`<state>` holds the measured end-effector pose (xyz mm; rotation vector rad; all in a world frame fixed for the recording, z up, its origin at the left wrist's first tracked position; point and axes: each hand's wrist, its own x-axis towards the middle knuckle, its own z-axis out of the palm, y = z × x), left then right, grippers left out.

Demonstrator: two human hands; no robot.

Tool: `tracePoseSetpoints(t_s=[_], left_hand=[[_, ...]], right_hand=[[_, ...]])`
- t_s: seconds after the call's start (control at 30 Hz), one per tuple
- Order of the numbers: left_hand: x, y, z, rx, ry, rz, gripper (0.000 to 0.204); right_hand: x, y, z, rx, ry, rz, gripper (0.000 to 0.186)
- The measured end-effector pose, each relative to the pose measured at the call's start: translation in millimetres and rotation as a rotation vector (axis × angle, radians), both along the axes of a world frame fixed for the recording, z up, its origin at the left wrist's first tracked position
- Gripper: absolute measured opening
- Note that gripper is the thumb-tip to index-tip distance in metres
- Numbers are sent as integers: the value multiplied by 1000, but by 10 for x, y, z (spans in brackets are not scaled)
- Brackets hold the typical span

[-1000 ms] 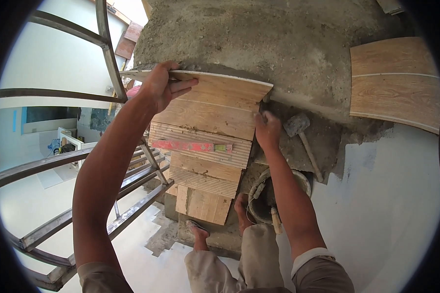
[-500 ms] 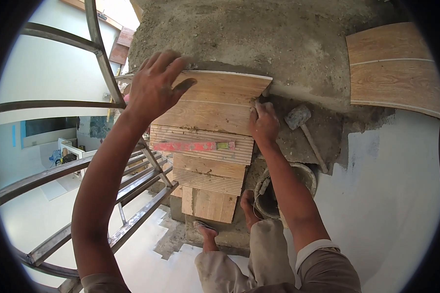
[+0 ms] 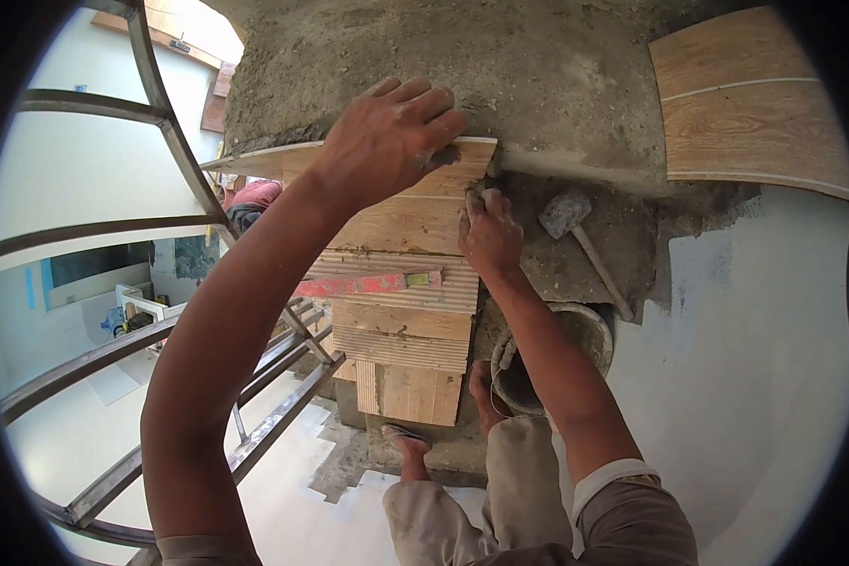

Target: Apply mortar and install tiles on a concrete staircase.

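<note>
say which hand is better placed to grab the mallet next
Right, most likely: the right hand is by the right edge of the tiles, with the mallet to its right. The left hand is farther off, near their far edge, and would probably reach across the right.

Room over the rough concrete (image 3: 538, 80), but metal railing (image 3: 195, 174) at left, mallet (image 3: 565, 213) (and bucket (image 3: 594, 332)) at right.
</note>
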<state>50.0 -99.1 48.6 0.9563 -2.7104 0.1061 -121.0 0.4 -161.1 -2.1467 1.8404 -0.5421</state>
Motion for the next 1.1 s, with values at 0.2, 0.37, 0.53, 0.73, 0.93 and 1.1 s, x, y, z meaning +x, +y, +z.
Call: tracePoseSetpoints(t_s=[0.2, 0.37, 0.53, 0.73, 0.93, 1.1], left_hand=[[-98, -3, 56, 131, -39, 82, 23], [-107, -52, 113, 267, -30, 126, 23], [-63, -95, 115, 286, 61, 29, 22], [-51, -120, 102, 278, 73, 6, 21], [-47, -106, 101, 222, 48, 25, 21], [-75, -99, 140, 205, 27, 31, 21]], right_hand=[[-26, -25, 5, -16, 31, 26, 41], [-35, -20, 35, 12, 20, 17, 43], [-22, -23, 102, 17, 14, 24, 48], [-21, -66, 130, 52, 57, 30, 50], [5, -29, 128, 45, 95, 27, 52], [-7, -13, 126, 68, 93, 33, 56]])
